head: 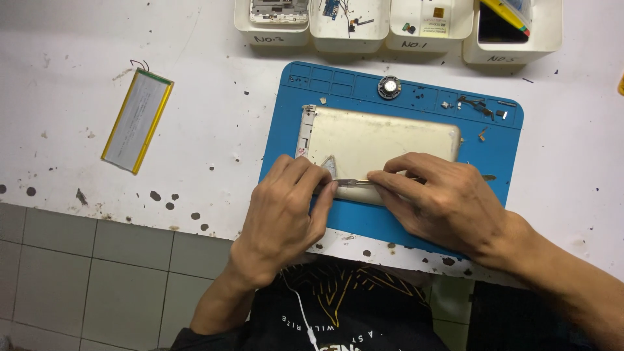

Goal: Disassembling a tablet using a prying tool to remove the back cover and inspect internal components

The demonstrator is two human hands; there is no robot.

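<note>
A cream-coloured tablet back shell (pixel 377 140) lies face down on a blue work mat (pixel 292 123). My left hand (pixel 286 211) presses on its near left edge, fingers curled beside a small triangular pick (pixel 329 166). My right hand (pixel 445 198) grips a thin metal prying tool (pixel 354 182) laid along the shell's near edge, its tip reaching toward my left fingers. Both hands touch the shell.
A flat silver battery with yellow edges (pixel 137 121) lies on the white table at left. A round speaker (pixel 389 87) and small loose parts (pixel 481 107) sit on the mat's far rim. Several white bins (pixel 348 26) line the back edge. Tiled floor shows below.
</note>
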